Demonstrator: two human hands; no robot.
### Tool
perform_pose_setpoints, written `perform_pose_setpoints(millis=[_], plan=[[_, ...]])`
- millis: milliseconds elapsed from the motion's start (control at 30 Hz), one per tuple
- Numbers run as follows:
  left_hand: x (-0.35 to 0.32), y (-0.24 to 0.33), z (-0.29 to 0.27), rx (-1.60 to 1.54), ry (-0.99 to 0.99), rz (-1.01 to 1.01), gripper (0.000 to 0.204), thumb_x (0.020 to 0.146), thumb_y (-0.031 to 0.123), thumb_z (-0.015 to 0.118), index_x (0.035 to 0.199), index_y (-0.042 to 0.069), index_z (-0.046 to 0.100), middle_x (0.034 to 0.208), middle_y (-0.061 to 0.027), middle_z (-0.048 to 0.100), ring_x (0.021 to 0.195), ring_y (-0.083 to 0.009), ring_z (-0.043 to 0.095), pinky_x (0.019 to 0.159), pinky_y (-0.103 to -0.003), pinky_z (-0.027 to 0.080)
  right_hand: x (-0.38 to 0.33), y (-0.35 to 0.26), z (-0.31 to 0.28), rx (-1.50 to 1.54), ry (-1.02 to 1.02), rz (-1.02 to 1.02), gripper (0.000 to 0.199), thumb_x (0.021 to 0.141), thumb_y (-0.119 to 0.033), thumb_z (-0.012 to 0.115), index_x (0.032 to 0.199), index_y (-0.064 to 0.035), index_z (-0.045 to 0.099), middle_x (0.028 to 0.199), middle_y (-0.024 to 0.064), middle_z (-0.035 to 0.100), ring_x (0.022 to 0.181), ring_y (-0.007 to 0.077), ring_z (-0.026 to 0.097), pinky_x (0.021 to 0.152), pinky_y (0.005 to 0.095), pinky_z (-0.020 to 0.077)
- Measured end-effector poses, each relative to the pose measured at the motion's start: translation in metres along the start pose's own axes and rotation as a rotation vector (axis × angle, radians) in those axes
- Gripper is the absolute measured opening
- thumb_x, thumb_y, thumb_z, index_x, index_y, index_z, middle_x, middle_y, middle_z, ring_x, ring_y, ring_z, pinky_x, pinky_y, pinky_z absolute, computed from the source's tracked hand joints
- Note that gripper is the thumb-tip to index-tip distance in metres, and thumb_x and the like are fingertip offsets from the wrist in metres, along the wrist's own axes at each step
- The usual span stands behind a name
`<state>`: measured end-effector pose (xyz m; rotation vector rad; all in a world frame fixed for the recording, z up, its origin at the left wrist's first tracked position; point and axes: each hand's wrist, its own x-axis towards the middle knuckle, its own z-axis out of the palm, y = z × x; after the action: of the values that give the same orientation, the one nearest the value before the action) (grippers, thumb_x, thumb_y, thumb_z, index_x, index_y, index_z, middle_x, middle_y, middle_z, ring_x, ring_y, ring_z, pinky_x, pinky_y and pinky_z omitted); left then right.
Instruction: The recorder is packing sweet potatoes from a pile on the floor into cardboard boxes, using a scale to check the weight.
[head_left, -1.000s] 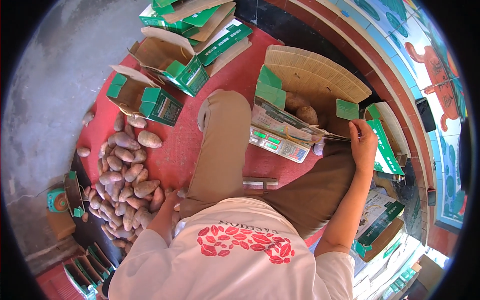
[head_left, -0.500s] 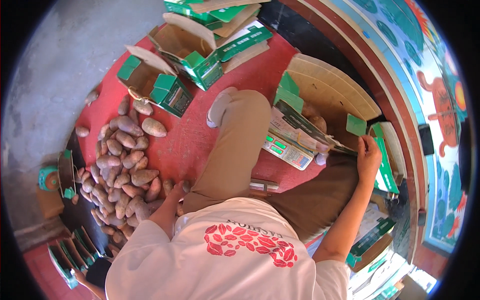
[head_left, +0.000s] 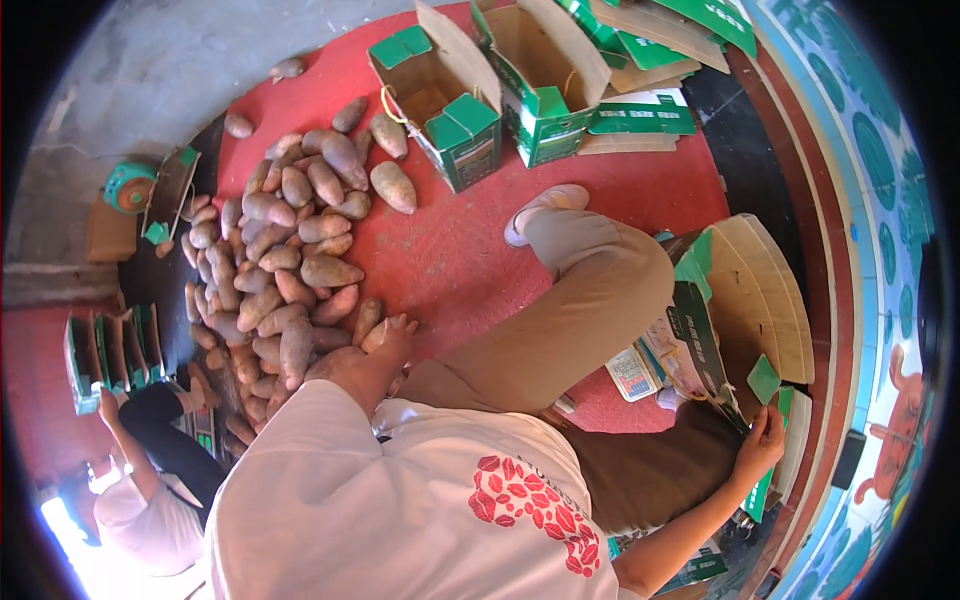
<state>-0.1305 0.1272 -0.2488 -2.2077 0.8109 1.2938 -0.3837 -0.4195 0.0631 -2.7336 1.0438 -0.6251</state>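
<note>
At the right edge of a sweet potato heap (head_left: 258,262), my left hand (head_left: 385,358) curls its fingers round a sweet potato (head_left: 374,336), most of which it hides. Another sweet potato (head_left: 367,316) lies against it. My right hand (head_left: 760,448) is closed on the near corner of an open cardboard box (head_left: 765,290), by its small green flap (head_left: 764,380). The box stands tilted beyond my bent right leg, on a scale (head_left: 633,373) with a keypad. The box's inside is mostly hidden from here.
Two open green boxes (head_left: 465,140) (head_left: 552,125) stand beyond the heap, with flattened cartons (head_left: 640,115) beside them. A co-worker (head_left: 150,510) sits at the lower left near several upright boxes (head_left: 115,345). A painted wall (head_left: 880,200) runs along the right.
The view has turned left, so the heap now sits nearer the middle and the box further right. My left hand has reached a little forward among the sweet potatoes; my right hand stays at the box.
</note>
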Motion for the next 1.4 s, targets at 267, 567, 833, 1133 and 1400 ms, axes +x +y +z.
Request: perform_pose_setpoints(millis=[267,567,833,1133,1400], plan=[[-0.018,-0.004,-0.026,0.099,0.014,-0.009,0.07,0.076,0.035,0.071,0.139,0.018,0.048,0.153,-0.0016,0.028,0.144,-0.0328,0.017,0.111,-0.061,0.016,0.0,-0.003,-0.003,-0.007,-0.018,0.067,0.016,0.094,-0.016,0.059,0.093,-0.0011,0.063,0.077,0.0115,0.064,0.068,0.0208,0.061,0.064,0.0332,0.0484],[-0.026,-0.056,-0.07,0.095,0.058,-0.255,0.055,0.083,0.03,0.066,0.133,0.013,0.054,0.143,-0.0075,0.042,0.137,-0.0341,0.031,0.108,-0.06,0.025,-0.004,0.0,-0.003,0.003,-0.008,0.056,0.015,0.095,-0.016,0.058,0.093,-0.0019,0.063,0.076,0.0112,0.064,0.067,0.0194,0.06,0.063,0.032,0.0485],[-0.06,-0.105,-0.034,-0.422,0.13,-0.501,0.072,0.085,0.018,0.06,0.148,0.024,0.026,0.149,-0.007,0.032,0.139,-0.028,0.029,0.107,-0.051,0.033,0.0,0.006,-0.004,-0.043,-0.026,0.035,0.014,0.093,-0.013,0.058,0.096,-0.0003,0.064,0.082,0.0127,0.065,0.069,0.0228,0.063,0.065,0.0343,0.0494],[-0.025,-0.081,-0.024,-0.403,0.054,-0.386,0.07,0.087,0.018,0.057,0.149,0.018,0.024,0.157,-0.0054,0.018,0.145,-0.0288,0.018,0.111,-0.051,0.03,0.0,0.01,0.0,-0.08,-0.051,0.012,0.016,0.095,-0.017,0.056,0.095,-0.0027,0.064,0.078,0.0118,0.065,0.07,0.0203,0.064,0.065,0.0323,0.0498],[0.005,-0.083,-0.002,-0.272,0.03,-0.382,0.071,0.086,0.022,0.062,0.147,0.017,0.027,0.157,-0.0078,0.017,0.144,-0.031,0.02,0.11,-0.046,0.032,0.001,0.008,-0.001,-0.099,-0.072,0.025,0.015,0.095,-0.014,0.056,0.097,-0.0012,0.064,0.08,0.0126,0.066,0.071,0.0199,0.066,0.065,0.0324,0.051]])
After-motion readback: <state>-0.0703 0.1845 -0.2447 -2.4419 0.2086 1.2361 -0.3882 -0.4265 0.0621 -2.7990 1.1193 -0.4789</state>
